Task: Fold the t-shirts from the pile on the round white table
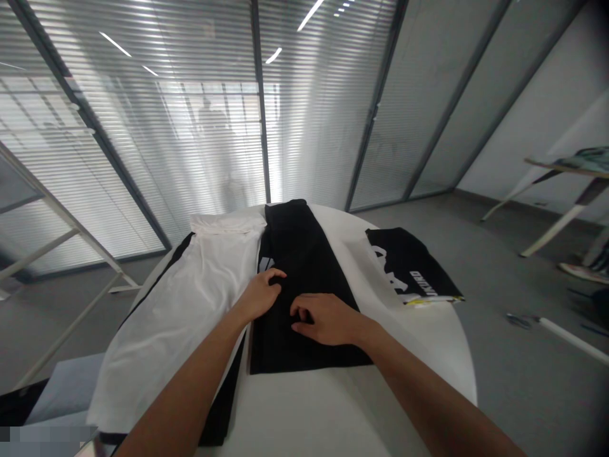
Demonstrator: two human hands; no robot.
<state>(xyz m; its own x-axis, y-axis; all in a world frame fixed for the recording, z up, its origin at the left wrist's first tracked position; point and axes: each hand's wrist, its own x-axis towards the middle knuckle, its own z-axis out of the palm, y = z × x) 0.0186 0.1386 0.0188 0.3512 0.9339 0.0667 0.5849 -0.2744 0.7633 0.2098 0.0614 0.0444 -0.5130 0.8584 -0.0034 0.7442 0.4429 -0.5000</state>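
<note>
Folded lengthwise, a black pair of pants [302, 244] lies on the white round table [295, 412], with a small pale mark near its upper left edge. My left hand [261, 293] is over its left edge, thumb and index finger apart. Loosely curled, my right hand [328, 317] rests on or just above the middle of the black cloth, with a gap between thumb and fingers. Neither hand visibly holds anything. To the left, white pants [185, 304] with a gathered waistband lie over another black garment [221, 406], mostly hidden.
A folded black garment with white print [404, 263] lies at the table's right edge. A white metal frame [71, 222] stands at left. Glass partitions with blinds [314, 108] rise behind. Another table [566, 166] is at far right, near a white pole [571, 339].
</note>
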